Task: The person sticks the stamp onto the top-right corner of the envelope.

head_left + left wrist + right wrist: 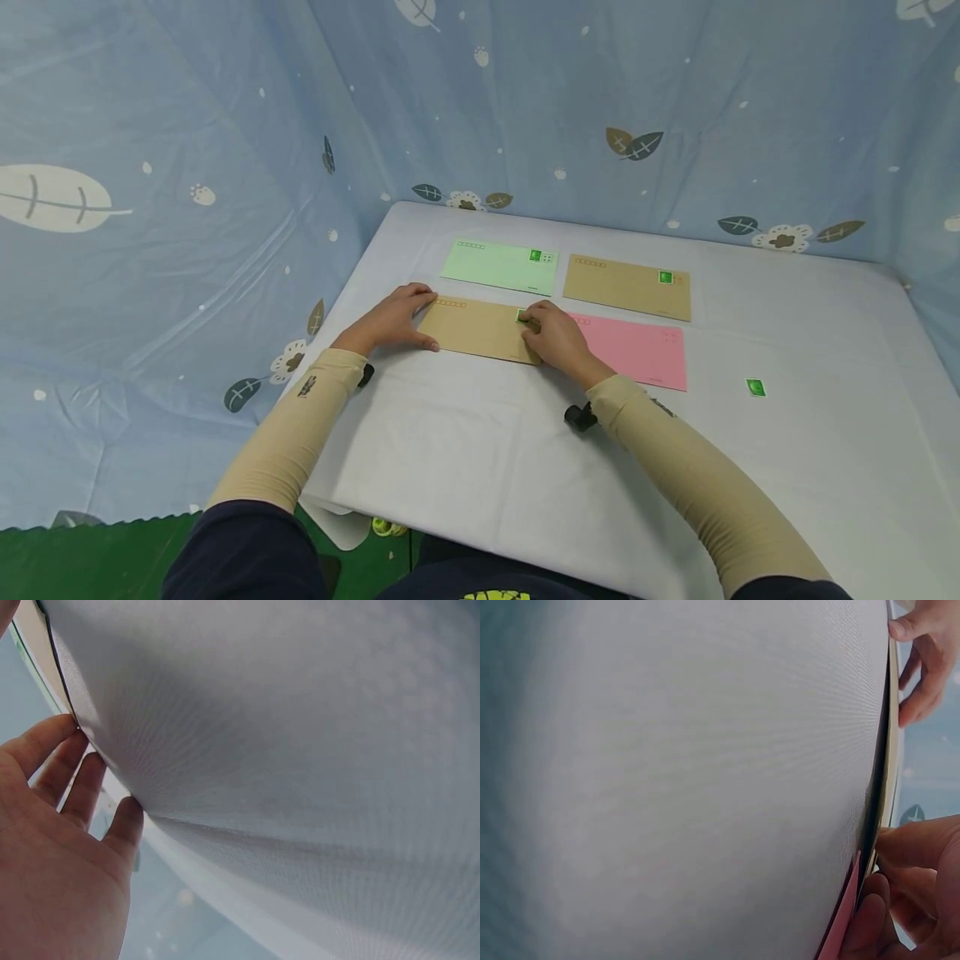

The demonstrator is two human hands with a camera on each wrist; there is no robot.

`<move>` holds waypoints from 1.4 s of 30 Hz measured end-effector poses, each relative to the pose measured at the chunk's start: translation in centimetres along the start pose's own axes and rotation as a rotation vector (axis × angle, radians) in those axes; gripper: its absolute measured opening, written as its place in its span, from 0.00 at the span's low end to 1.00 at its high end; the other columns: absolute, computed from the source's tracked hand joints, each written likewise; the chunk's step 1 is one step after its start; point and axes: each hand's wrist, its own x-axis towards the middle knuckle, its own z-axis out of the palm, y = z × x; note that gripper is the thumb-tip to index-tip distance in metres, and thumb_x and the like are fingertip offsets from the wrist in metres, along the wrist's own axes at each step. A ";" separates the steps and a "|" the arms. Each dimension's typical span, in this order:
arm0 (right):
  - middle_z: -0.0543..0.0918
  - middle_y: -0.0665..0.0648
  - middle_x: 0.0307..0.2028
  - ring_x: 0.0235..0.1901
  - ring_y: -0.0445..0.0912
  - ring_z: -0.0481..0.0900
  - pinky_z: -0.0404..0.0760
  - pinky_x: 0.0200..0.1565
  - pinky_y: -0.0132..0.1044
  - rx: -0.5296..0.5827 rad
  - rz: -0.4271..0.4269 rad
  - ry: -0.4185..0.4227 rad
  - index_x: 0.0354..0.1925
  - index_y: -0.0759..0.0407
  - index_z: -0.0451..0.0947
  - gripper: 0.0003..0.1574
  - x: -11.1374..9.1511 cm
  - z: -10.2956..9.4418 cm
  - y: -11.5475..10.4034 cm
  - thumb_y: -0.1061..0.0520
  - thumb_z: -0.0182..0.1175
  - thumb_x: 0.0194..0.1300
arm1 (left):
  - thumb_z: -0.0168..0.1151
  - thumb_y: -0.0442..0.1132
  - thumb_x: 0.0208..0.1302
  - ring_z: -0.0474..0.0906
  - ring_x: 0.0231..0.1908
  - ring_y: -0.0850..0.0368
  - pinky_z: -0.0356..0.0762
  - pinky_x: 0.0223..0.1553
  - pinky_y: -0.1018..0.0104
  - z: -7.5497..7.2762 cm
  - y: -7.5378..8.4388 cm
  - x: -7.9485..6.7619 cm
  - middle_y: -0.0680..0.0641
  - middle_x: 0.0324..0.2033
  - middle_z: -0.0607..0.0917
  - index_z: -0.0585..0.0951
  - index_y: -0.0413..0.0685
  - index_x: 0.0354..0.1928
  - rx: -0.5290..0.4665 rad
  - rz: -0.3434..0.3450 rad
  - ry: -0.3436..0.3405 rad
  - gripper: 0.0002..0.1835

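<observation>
On the white cloth-covered worktop point(450, 442), near its left edge, the spread left hand point(393, 321) touches a rectangular brown paper envelope point(480, 332); the right hand point(558, 337) seemingly pinches a square green stamp point(520, 315) at its upper-right corner, probably placing; pressing flat seems due.

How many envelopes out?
4: green envelope back left, brown envelope back right, second brown envelope front left, pink envelope front right, partly behind the right hand. Any stacked underneath wouldn't show.
</observation>
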 end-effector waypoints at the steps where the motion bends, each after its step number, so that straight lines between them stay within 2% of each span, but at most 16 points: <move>1: 0.78 0.58 0.61 0.57 0.53 0.79 0.79 0.58 0.47 0.000 -0.001 0.001 0.58 0.60 0.83 0.20 0.0 0.0 0.0 0.58 0.64 0.70 | 0.81 0.64 0.44 0.54 0.74 0.45 0.56 0.74 0.49 0.0 0.0 0.0 0.42 0.75 0.61 0.63 0.43 0.77 -0.002 0.000 0.000 0.62; 7: 0.78 0.58 0.60 0.56 0.53 0.80 0.80 0.57 0.47 0.008 -0.006 0.006 0.57 0.61 0.83 0.20 -0.1 0.0 0.0 0.58 0.64 0.69 | 0.81 0.64 0.44 0.54 0.74 0.44 0.56 0.74 0.49 -0.1 0.1 0.0 0.42 0.75 0.60 0.63 0.42 0.77 0.004 0.002 0.001 0.62; 19: 0.79 0.56 0.57 0.47 0.50 0.80 0.81 0.48 0.43 0.066 0.010 0.025 0.54 0.59 0.85 0.18 -0.2 -0.1 -0.1 0.60 0.64 0.67 | 0.81 0.63 0.44 0.54 0.74 0.44 0.56 0.74 0.49 -0.4 0.4 -0.2 0.42 0.75 0.60 0.63 0.42 0.77 0.002 -0.005 -0.014 0.62; 23: 0.79 0.57 0.57 0.45 0.50 0.80 0.81 0.46 0.43 0.055 0.008 0.020 0.54 0.60 0.85 0.17 -0.2 -0.2 -0.1 0.59 0.63 0.68 | 0.81 0.63 0.45 0.53 0.75 0.44 0.55 0.74 0.50 -0.5 0.5 -0.2 0.42 0.75 0.60 0.62 0.42 0.77 -0.006 -0.009 -0.019 0.62; 35: 0.79 0.59 0.58 0.47 0.51 0.81 0.82 0.47 0.44 0.001 -0.018 0.007 0.56 0.59 0.85 0.19 -0.1 -0.4 -0.2 0.58 0.62 0.69 | 0.81 0.64 0.44 0.53 0.75 0.44 0.56 0.74 0.49 -0.7 0.7 -0.2 0.42 0.75 0.60 0.62 0.42 0.78 0.003 -0.015 -0.018 0.63; 42: 0.80 0.58 0.57 0.51 0.52 0.81 0.81 0.53 0.46 0.011 -0.027 0.013 0.57 0.59 0.85 0.19 0.0 -0.3 0.0 0.58 0.62 0.69 | 0.82 0.64 0.42 0.54 0.74 0.45 0.57 0.74 0.49 -0.4 0.3 0.0 0.43 0.74 0.61 0.64 0.44 0.77 -0.005 0.002 -0.006 0.63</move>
